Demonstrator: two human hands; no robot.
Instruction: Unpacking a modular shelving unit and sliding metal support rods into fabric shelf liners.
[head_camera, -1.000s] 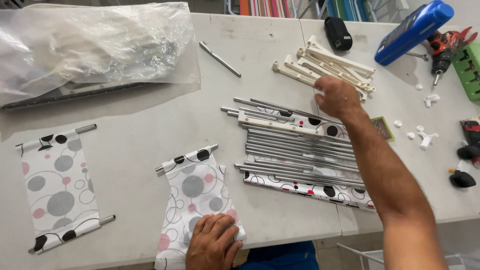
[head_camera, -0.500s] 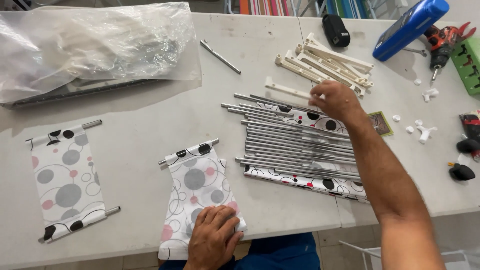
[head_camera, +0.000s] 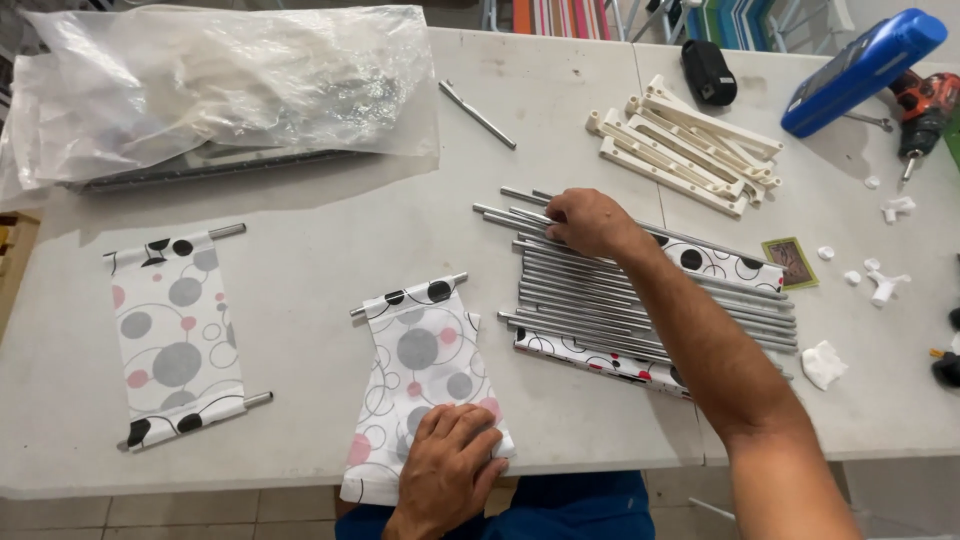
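The right hand (head_camera: 585, 222) is laid with fingers curled on the pile of grey metal rods (head_camera: 640, 300) at mid-desk; whether one is pinched cannot be told. The left hand (head_camera: 447, 470) is pressed flat on the dotted fabric panel (head_camera: 425, 375) at the desk's near edge. A single rod is best lifted by its end, the panel kept flat.

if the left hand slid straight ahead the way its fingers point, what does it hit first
The left hand lies flat on the near end of the patterned fabric panel, fingers pointing away and slightly right. Straight on, it would probably meet that panel's metal rod at the far end first.
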